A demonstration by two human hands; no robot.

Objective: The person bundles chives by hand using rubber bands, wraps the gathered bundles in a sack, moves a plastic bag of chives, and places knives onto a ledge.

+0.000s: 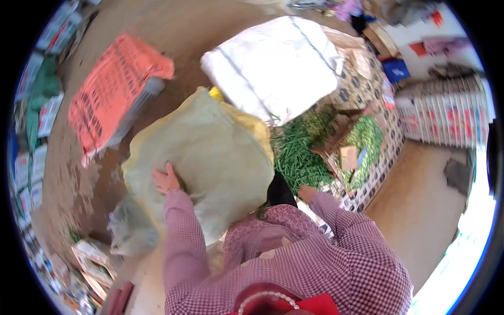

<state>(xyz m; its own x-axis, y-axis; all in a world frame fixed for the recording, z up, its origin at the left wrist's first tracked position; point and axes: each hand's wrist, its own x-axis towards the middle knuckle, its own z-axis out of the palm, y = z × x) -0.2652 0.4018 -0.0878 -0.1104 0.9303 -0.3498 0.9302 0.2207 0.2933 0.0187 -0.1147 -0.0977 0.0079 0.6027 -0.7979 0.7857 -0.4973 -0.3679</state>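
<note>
My left hand (166, 179) lies on a large greyish-green sheet (226, 152) with a yellow border, its thumb apart from the fingers. The sheet spreads in front of my body and covers whatever is under it. My right hand (307, 193) is low beside a heap of long green stems (302, 157), near its front edge. Its fingers are small and blurred, so any grip there cannot be made out. A cardboard box (335, 169) holding chopped pale-green pieces (369, 134) stands to the right of the stems, with a small tan block (348, 157) on top.
A big white strapped bundle (273, 68) lies beyond the sheet. An orange printed sack (118, 89) is at the left. Clear plastic (131, 226) and a wooden crate (94, 260) sit lower left. A patterned cloth (386, 152) lies under the box; a white slatted basket (446, 113) stands farther right.
</note>
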